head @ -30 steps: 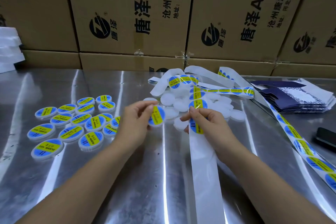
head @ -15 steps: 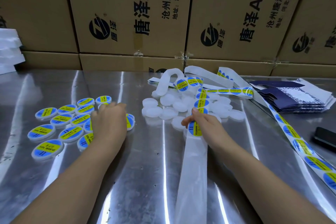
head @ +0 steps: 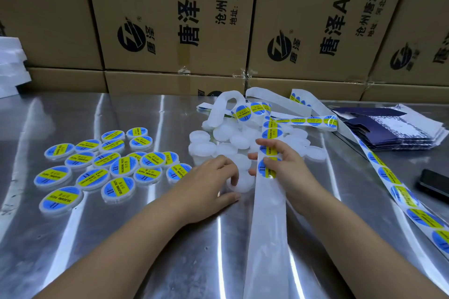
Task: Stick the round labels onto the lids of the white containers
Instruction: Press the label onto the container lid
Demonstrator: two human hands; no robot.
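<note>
My left hand curls its fingers round a plain white container on the metal table, at the near edge of a pile of unlabelled white containers. My right hand pinches the white backing strip at a round blue-and-yellow label; more labels run up the strip. Several labelled containers lie grouped on the left.
A long strip of labels trails along the right side of the steel table. Flat dark blue cartons are stacked at the right, with a black phone nearer. Cardboard boxes wall the back.
My left hand set the labelled container down with the group on the left, then moved right to a plain white container. My right hand kept hold of the label strip.
</note>
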